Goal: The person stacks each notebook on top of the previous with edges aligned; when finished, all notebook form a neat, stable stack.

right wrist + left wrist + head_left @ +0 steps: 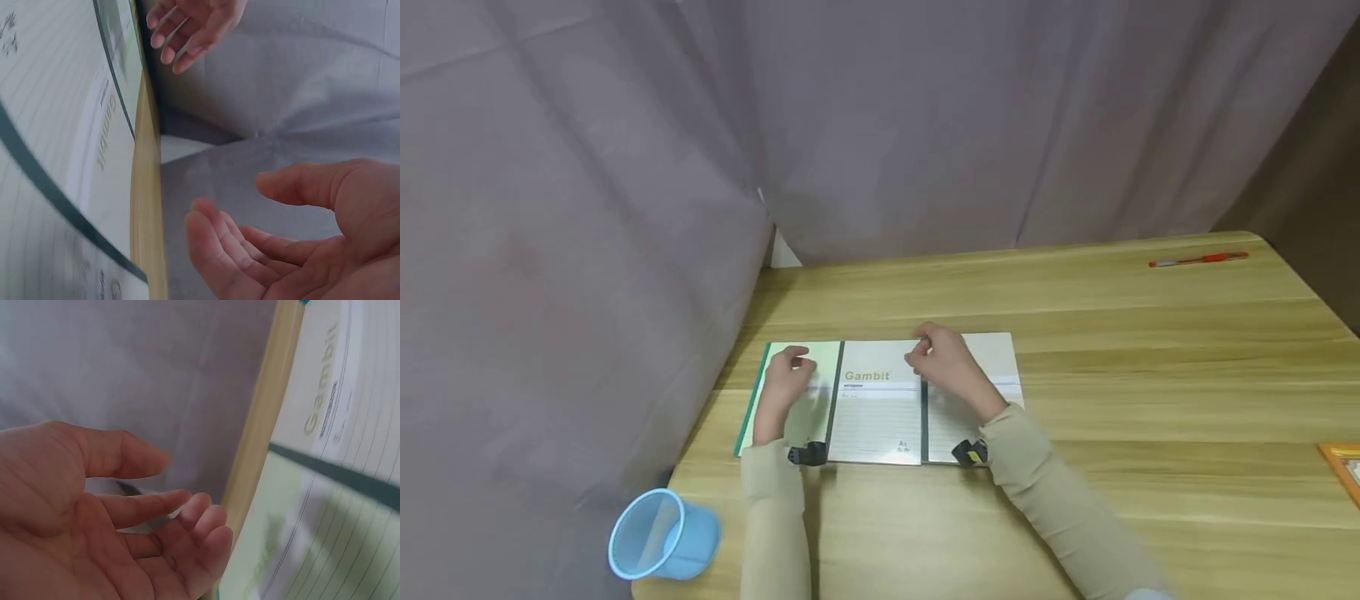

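The Gambit notebook (876, 429) lies flat between the two sets of fingers, right of the left ones and mostly left of and nearer the person than the right ones, its gold title showing in the gap. A pale green notebook (823, 367) with a teal spine lies beneath the left fingers, and a third, white-covered notebook (996, 354) lies to the right of the right fingers. The three sit edge to edge, dark strips marking the joins.

The left hand (784, 385) hovers above the pale green cover, its fingers (209, 550) loosely bent, thumb apart, gripping nothing. The right hand (947, 358) hovers over the far part of the join between the white covers, its fingers (203, 244) likewise relaxed and empty. The hands and the beige sleeves (1067, 517) block parts of the two outer covers from the head view, as do the black wrist devices (807, 453) behind the fingers.

Farther out on the wooden bench (1150, 375), a red pen (1198, 260) lies well to the right of and beyond the right fingers; an orange-edged item (1347, 458), cut off by the frame, lies far right and nearer the person. A blue bin (696, 542) stands left of and behind the left fingers, at the bench's near corner. Grey curtain (887, 125) hangs beyond both hands and along the left.
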Demonstrator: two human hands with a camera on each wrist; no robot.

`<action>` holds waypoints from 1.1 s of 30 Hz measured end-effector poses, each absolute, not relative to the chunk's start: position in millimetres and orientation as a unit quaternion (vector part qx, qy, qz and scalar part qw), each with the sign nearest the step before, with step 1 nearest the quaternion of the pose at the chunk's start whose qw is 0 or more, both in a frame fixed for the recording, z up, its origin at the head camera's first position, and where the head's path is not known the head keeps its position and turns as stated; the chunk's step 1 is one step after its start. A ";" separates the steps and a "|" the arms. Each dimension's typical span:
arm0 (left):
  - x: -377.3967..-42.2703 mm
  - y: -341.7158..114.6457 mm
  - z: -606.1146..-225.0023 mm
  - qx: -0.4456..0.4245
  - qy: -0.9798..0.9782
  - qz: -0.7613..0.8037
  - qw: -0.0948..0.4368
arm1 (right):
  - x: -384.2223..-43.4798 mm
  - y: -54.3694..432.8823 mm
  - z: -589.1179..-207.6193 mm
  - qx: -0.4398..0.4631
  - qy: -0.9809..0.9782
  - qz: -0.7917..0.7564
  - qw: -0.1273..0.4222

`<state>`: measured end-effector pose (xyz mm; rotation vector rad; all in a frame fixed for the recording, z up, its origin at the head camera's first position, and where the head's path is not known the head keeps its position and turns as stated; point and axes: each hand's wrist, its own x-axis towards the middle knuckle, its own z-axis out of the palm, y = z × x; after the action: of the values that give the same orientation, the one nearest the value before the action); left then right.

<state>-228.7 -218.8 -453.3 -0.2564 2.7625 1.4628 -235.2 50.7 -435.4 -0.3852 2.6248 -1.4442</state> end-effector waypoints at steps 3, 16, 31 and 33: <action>-227.1 -236.4 -452.8 -0.087 0.876 0.475 0.009 | -232.8 33.2 -439.1 -0.125 0.862 -0.488 0.062; -229.7 -277.5 -448.7 -0.114 0.870 0.479 0.036 | -229.3 -17.0 -438.6 -0.137 0.829 -0.538 0.071; -214.9 -296.3 -454.0 -0.166 0.861 0.480 0.042 | -218.4 -55.0 -449.3 -0.161 0.827 -0.523 0.128; -213.5 -299.1 -451.7 -0.180 0.856 0.483 0.040 | -218.4 -59.4 -450.6 -0.167 0.826 -0.523 0.132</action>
<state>-213.5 -299.1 -451.7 -0.5524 2.6242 1.4790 -218.4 -59.4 -450.6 -0.4836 2.3960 -1.5172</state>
